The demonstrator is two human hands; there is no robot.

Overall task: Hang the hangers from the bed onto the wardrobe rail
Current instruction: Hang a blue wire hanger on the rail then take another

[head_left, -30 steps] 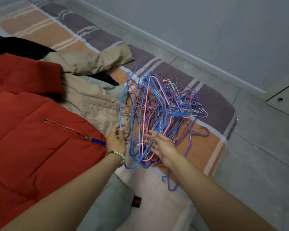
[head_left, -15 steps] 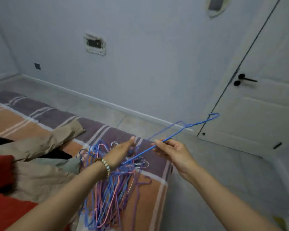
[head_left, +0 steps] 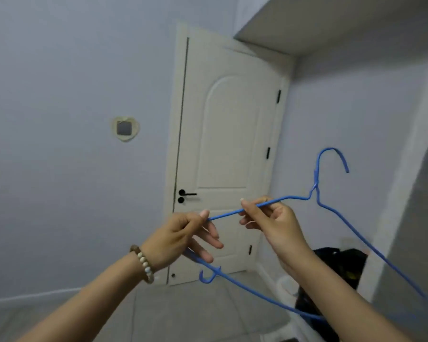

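Blue wire hanger point(head_left: 294, 197) held in mid-air in front of the person, its hook point(head_left: 331, 151) uppermost and to the right; the lower bar slants down to the right and carries a small side hook point(head_left: 206, 278) just below the left hand point(head_left: 181, 235). Left grip: thumb and forefinger pinch the outer end of the hanger's shoulder wire (the other fingers extend beneath). Right hand point(head_left: 274, 223): grip pinches the same shoulder wire, nearer the neck. Bead bracelet point(head_left: 143, 266) on the left wrist. Behind: closed white door point(head_left: 230, 144) with black handle point(head_left: 187, 194), tiled floor point(head_left: 183, 312), dark bundle point(head_left: 339, 267) at lower right
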